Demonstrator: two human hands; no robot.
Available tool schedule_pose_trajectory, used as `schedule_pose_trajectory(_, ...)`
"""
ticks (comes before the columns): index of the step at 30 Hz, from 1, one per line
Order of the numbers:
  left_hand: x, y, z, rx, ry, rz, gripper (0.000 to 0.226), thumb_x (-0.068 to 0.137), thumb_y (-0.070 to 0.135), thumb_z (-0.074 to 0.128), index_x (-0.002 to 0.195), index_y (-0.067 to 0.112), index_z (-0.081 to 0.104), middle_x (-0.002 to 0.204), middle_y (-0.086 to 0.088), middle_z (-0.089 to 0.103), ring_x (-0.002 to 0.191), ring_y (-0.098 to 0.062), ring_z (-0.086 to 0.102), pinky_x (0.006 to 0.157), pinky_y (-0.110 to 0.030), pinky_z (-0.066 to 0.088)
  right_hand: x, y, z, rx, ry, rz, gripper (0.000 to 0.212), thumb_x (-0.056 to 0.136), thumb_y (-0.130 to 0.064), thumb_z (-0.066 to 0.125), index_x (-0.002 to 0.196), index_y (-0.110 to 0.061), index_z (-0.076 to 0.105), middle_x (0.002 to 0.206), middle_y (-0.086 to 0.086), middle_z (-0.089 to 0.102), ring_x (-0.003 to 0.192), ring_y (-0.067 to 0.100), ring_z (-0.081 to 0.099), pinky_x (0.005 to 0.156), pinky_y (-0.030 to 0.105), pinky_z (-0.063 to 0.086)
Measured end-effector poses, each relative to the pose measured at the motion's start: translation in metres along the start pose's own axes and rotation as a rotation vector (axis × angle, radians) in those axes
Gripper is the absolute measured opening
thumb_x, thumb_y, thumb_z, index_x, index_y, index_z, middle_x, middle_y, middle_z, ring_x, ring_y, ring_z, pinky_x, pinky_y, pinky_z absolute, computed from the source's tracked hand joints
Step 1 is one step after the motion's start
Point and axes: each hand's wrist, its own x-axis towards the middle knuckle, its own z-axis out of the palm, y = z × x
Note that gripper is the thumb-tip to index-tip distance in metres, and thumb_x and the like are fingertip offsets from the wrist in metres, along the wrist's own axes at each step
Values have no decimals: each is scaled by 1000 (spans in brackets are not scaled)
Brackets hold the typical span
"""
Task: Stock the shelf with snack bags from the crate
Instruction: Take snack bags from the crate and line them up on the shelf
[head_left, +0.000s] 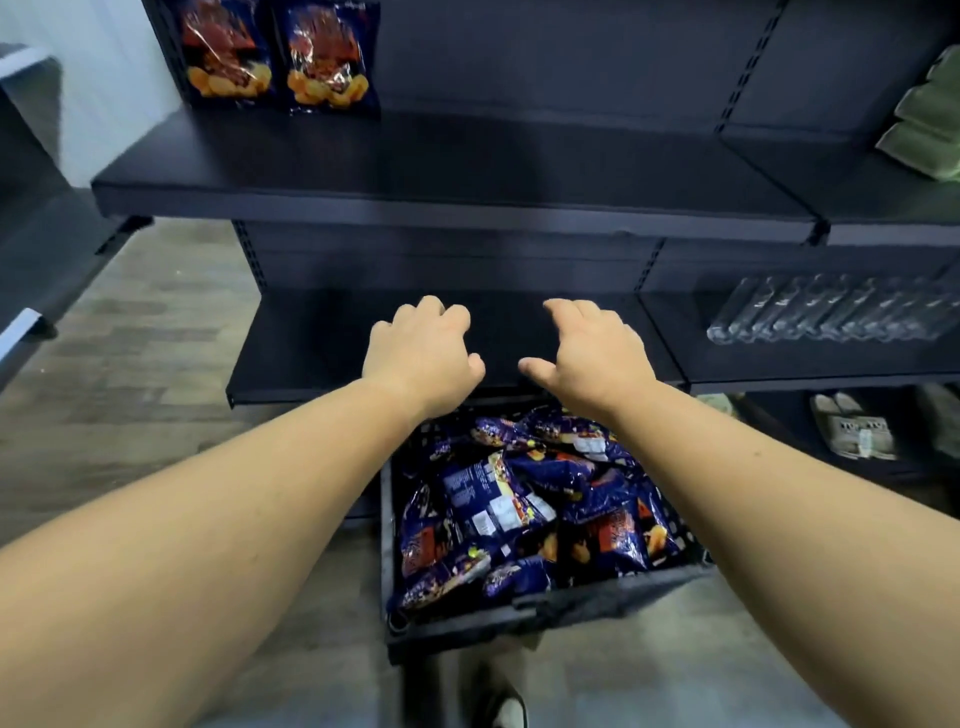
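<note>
Dark shelf (457, 171) above crate (545, 608), empty hands (421, 353) (587, 356) outstretched, fingers curled.

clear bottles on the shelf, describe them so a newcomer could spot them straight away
Start at the dark shelving unit. On its lower shelf, right of both hands, a row of clear bottles lies flat. They are transparent, unlike the blue snack bags in the crate below.

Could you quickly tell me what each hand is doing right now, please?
Left hand: open, fingers loosely curled, holding nothing.
Right hand: open, fingers loosely curled, holding nothing.
</note>
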Motion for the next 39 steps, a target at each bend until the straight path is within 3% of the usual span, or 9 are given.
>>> schedule_pose_trajectory(11, 8, 18, 66, 8, -169, -59, 43, 91, 42, 49, 129, 22, 47, 127, -3, 47, 117, -27, 44, 95, -42, 37, 6, 50, 41, 15, -95, -28, 71, 89, -52, 57, 147, -22, 30, 147, 3, 40, 131, 28, 39, 107, 47, 33)
schedule_pose_trajectory(24, 32, 54, 175, -109, -480, -356, 48, 92, 41, 49, 135, 21, 41, 132, -7, 42, 122, -31, 44, 95, -45, 42, 44, 130, 125, 1, -401, -114, 74, 88, -54, 58, 147, -22, 29, 148, 4, 38, 135, 30, 35, 112, 50, 28)
schedule_pose_trajectory(31, 39, 49, 225, -186, -609, -520, 62, 89, 48, 55, 135, 14, 34, 138, -15, 37, 123, -39, 44, 98, -48, 42, 42, 134, 171, 2, -554, -98, 75, 89, -52, 59, 149, -22, 26, 149, 4, 35, 137, 30, 31, 113, 51, 25)
schedule_pose_trajectory(35, 41, 47, 254, -214, -652, -627, 73, 87, 57, 56, 138, 13, 28, 140, -16, 35, 125, -38, 43, 98, -47, 42, 37, 129, 189, -134, -504, -124, 66, 91, -53, 53, 145, -21, 31, 146, 3, 38, 133, 30, 30, 106, 48, 26)
schedule_pose_trajectory(39, 43, 51, 272, -233, -674, -708, 95, 85, 60, 57, 150, 12, 8, 150, -16, 24, 132, -39, 35, 101, -46, 37, 35, 123, 199, -161, -489, -138, 60, 93, -51, 50, 142, -21, 34, 144, 3, 39, 129, 30, 31, 100, 46, 28)
